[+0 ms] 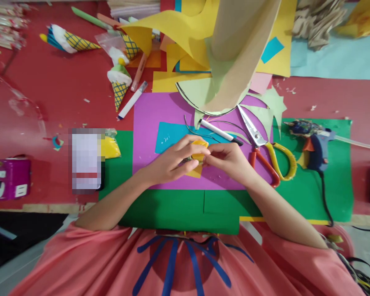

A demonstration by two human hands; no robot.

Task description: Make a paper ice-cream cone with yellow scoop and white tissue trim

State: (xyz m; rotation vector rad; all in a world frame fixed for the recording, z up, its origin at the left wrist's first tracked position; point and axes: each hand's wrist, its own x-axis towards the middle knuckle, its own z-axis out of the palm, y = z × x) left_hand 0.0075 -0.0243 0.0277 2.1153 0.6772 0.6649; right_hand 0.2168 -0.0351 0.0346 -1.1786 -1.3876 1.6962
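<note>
Both hands meet over the middle of the red worktop (55, 90), with a small, curled yellow piece (200, 151) between them. The left hand (175, 159) grips this piece between its thumb and fingers, and a dark-patterned bit showing below it is too covered to make out. The right hand (230, 161) has thumb and forefinger pinched together at the piece's right edge. Beneath them lies a rectangular purple sheet (144, 123), overlapping a larger green sheet (172, 209), with a smaller bright blue sheet (165, 142) on the purple one. Just beyond the fingers, a white marker with a black cap (218, 130) lies slanted near a thin dark curved strand (188, 125). Metal scissors with one red and one yellow handle (256, 137) lie open beside the right hand, and farther right is a dark blue glue gun with an orange trigger (319, 152). A tall beige paper form (234, 53) rises from a pale green, black-edged round base (193, 92) beyond the marker. To the left lie two yellow cones with blue crisscross lines and white fluffy tops (120, 90), well apart from the hands.
</note>
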